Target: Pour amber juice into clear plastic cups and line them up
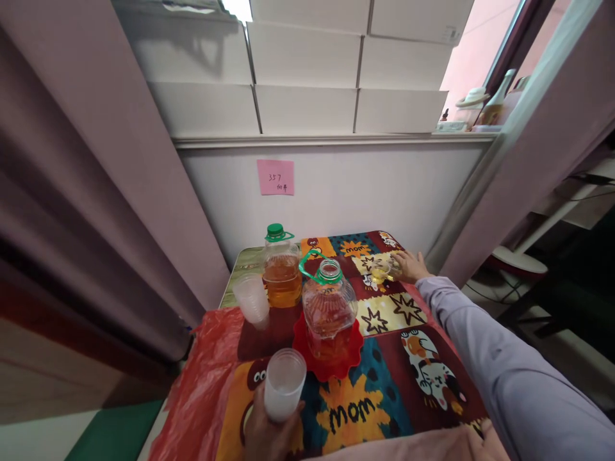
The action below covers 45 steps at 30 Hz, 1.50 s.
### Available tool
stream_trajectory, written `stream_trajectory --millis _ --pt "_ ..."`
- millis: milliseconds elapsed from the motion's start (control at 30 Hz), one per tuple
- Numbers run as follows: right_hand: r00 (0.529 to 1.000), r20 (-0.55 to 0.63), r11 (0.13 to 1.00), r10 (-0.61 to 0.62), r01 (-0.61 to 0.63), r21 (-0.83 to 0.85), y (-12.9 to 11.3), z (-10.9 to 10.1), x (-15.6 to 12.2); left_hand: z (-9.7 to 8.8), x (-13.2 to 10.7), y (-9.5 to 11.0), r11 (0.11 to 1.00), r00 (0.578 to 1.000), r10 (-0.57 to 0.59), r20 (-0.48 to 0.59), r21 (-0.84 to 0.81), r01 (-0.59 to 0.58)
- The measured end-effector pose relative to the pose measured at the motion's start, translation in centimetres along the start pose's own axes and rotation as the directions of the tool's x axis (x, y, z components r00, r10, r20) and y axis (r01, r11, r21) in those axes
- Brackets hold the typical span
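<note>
My left hand point(271, 430), at the near edge of the table, is wrapped round a clear plastic cup point(285, 378), upright and apparently stacked with others. At the far right my right hand point(409, 266) has its fingers at a small clear cup point(381, 271) with some yellow liquid in it. Between them, an uncapped plastic jug point(329, 307) with a green handle and amber liquid stands on a red scalloped dish point(354, 351). Behind it is a second jug point(282, 278), closed by a green cap. A stack of clear cups point(252, 299) leans beside that jug.
A patterned cloth point(346, 410) covers much of the table, with red plastic sheeting point(211, 352) along the left. A white wall with a pink note point(275, 177) rises behind. Curtains point(115, 141) hang at the left; a stool point(519, 264) stands off to the right.
</note>
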State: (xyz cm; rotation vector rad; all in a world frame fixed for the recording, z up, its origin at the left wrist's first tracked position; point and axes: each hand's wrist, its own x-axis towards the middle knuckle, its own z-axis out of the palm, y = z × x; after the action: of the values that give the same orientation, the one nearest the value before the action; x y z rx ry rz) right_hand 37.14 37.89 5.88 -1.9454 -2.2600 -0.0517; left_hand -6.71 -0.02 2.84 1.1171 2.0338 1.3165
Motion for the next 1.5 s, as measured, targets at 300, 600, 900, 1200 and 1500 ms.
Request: stream_trajectory --millis 300,600,900,1200,1500 --pt "1.0 -0.019 1.0 0.004 -0.004 -0.014 0.0 -1.3 -1.3 0.2 -0.1 -0.3 0.998 0.998 0.063 0.002 -0.007 -0.063" --pt "0.984 -0.114 0.962 0.137 -0.105 0.253 1.1 -0.7 -7.4 0.1 -0.4 0.6 0.999 0.999 0.036 0.037 -0.011 -0.035" --pt "0.911 -0.196 0.736 0.364 -0.152 0.659 -1.7 4.2 -12.1 0.3 -0.5 0.8 0.999 0.999 0.042 0.01 -0.025 -0.042" --pt "0.89 -0.176 0.469 0.421 -0.047 0.882 -5.2 0.8 -12.1 0.3 -0.5 -0.5 0.995 0.994 0.1 0.031 -0.018 -0.1" --pt "0.919 -0.394 0.415 -0.001 0.358 0.836 -13.6 -14.6 -10.6 0.2 -0.9 -0.1 0.997 0.997 0.078 0.025 -0.023 -0.077"
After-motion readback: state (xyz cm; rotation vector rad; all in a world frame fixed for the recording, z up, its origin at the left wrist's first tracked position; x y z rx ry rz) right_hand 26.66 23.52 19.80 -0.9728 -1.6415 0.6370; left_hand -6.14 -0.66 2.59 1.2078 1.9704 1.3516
